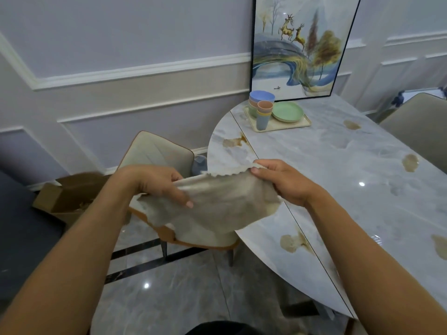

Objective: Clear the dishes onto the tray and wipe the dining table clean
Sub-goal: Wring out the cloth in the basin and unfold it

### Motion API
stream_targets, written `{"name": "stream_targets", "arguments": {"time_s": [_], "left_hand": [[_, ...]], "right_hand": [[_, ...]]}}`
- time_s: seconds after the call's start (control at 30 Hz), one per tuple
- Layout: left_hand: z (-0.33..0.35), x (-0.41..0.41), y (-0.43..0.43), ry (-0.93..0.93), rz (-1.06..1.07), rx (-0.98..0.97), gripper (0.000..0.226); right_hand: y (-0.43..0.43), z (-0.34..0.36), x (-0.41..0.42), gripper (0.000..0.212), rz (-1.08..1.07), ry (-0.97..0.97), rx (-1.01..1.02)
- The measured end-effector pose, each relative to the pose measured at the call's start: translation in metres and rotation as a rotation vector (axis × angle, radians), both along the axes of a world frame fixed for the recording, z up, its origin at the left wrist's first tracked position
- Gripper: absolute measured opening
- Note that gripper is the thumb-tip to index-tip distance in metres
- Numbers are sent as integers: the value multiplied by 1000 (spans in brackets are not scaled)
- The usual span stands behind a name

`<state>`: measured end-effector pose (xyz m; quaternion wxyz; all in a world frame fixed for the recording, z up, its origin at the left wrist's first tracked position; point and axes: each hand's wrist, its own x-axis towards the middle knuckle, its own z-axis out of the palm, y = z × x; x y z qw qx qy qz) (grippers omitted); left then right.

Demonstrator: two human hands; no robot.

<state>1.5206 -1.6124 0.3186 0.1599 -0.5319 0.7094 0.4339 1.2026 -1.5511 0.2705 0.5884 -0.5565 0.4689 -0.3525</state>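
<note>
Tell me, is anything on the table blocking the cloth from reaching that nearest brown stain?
Nothing visible does. Both the left hand and right hand hold the cloth just off the table edge, and the stain lies on bare marble. The tray with dishes sits at the far end.

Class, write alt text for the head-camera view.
Two bare hands, left hand and right hand, stretch a stained grey cloth beside a brown-stained marble dining table. Pastel cups and a green plate sit on its cream tray.
</note>
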Motion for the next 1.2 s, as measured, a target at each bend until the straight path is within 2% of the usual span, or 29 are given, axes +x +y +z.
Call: {"name": "stream_targets", "arguments": {"time_s": [0.07,0.2,0.27,0.33,0.4,0.47,0.53,0.6,0.67,0.77,0.83,0.97,1.07,1.13,1.2], "left_hand": [[-24,15,-1,163,57,72,51],[-82,34,10,843,516,308,89],[-106,30,20,1094,698,417,95],[-124,23,29,1205,808,495,98],[-132,20,37,1203,802,568,94],[-139,20,44,1218,766,653,75],[-147,22,47,1413,737,673,59],[-169,24,43,1605,795,662,69],[-173,12,48,1650,902,685,76],[-173,-13,58,1625,1147,635,68],[-171,-23,58,1482,1207,577,67],[-155,-26,50,1119,1093,518,58],[-146,-25,38,860,967,345,77],[-136,-27,31,688,843,195,82],[-127,-29,26,604,744,93,79]], "right_hand": [[-1,6,-7,41,-55,12,-31],[3,-1,-7,44,-174,-54,36],[6,-8,0,42,-249,-171,147],[8,-13,7,40,-315,-277,229],[10,-15,7,40,-362,-328,269],[8,-15,4,41,-385,-330,283],[7,-15,2,42,-396,-354,303],[8,-18,3,43,-410,-411,334],[9,-24,4,43,-429,-495,369],[10,-38,6,43,-553,-576,441],[10,-49,2,43,-668,-533,467],[12,-68,-15,32,-754,-257,390],[14,-79,-30,25,-748,-68,274],[14,-86,-37,24,-749,-17,254],[15,-91,-40,27,-801,-16,286]]}}
